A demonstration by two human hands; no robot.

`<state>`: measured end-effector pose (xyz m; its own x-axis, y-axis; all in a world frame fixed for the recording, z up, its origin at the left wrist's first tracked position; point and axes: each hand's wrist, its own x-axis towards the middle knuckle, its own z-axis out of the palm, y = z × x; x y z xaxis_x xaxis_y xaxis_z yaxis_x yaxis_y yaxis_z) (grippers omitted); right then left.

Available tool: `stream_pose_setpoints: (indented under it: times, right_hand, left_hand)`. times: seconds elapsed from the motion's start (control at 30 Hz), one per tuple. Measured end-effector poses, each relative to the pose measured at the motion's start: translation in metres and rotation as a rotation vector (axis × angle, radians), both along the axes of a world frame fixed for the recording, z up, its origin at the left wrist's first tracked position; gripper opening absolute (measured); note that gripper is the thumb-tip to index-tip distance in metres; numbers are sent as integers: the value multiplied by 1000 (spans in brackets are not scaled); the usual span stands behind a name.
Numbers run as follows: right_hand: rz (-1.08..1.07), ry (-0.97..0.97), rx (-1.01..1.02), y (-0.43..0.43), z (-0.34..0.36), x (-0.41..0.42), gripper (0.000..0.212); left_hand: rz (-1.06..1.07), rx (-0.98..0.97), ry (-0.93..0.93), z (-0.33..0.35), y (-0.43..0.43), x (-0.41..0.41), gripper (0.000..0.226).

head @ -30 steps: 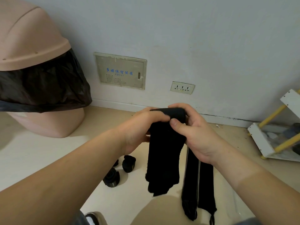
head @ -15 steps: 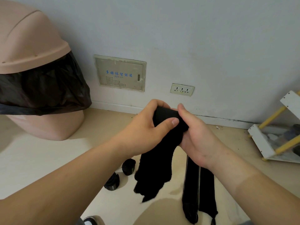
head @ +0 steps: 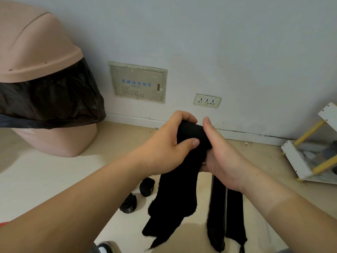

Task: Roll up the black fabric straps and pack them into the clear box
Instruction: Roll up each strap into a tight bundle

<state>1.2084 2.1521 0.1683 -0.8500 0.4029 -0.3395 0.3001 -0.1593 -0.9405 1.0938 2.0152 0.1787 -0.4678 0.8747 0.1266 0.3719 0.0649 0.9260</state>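
Room: beige floor (head: 45,179) meeting a pale wall; a pink bin (head: 36,57) with a black liner at 10 o'clock, a wall socket (head: 207,100) at 12, a white and yellow rack (head: 310,157) at 3.
Strap in hand: one black strap (head: 175,194), its top wound into a thick roll at the centre of view, the loose tail hanging towards 6 o'clock, clear of the floor as far as I can tell.
Left hand (head: 164,150): grip closed round the roll, thumb pressed on its front.
Right hand (head: 222,157): grip narrow, palm and fingers cupping the roll's right end, thumb raised.
Handling: looks soft, light and limp; likely to spring loose, so the roll wants steady pinching at both ends while the tail is fed in.
Rolled straps: two small black rolls (head: 138,196) on the floor at 7 o'clock, near each other.
Flat straps: two, I judge, lying side by side on the floor (head: 226,220) at 5 o'clock.
Clear box: not in view.
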Motion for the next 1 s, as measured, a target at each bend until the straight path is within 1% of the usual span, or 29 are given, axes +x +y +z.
stream_pose_setpoints:
  times: [0.1,0.2,0.27,0.33,0.4,0.43,0.57,0.63,0.67,0.7,0.77,0.83,0.93,1.0]
  right_hand:
    - [-4,5,41,1,4,-1,72]
    - [33,24,84,3,4,-2,68]
    - [27,46,73,3,3,-2,67]
    - [9,86,54,4,2,-2,62]
    - [-13,134,43,5,0,-2,56]
    - [-33,156,36,5,-2,-1,52]
    - [-56,215,16,7,-3,0,26]
    - [-33,253,-12,10,-4,1,38]
    - [-17,279,-18,12,-6,1,45]
    - [-8,297,-13,12,-6,0,49]
    - [5,316,9,12,-9,-2,51]
    - [-10,310,30,11,-10,-4,52]
    - [-25,277,26,13,-8,-5,58]
    - [-57,266,-53,13,-4,-5,60]
  left_hand:
    - [-13,21,-31,2,-2,-6,38]
    - [-32,20,37,-1,-4,-12,40]
    - [-26,3,86,-4,-4,-14,44]
    - [13,-27,65,-6,-4,-17,52]
    - [68,-69,-60,-7,-3,-18,62]
    - [84,-94,-145,-6,-3,-18,63]
    - [36,-151,-540,-6,0,-17,54]
    - [0,-150,-670,-5,0,-16,54]
    - [-11,-157,-687,-4,0,-16,50]
    - [-17,-173,-686,-3,1,-15,47]
    - [0,-214,-666,-5,2,-14,52]
    - [32,-239,-627,-6,3,-11,52]
    - [76,-204,-539,-6,3,-9,41]
    - [104,-144,-474,-4,3,-11,32]
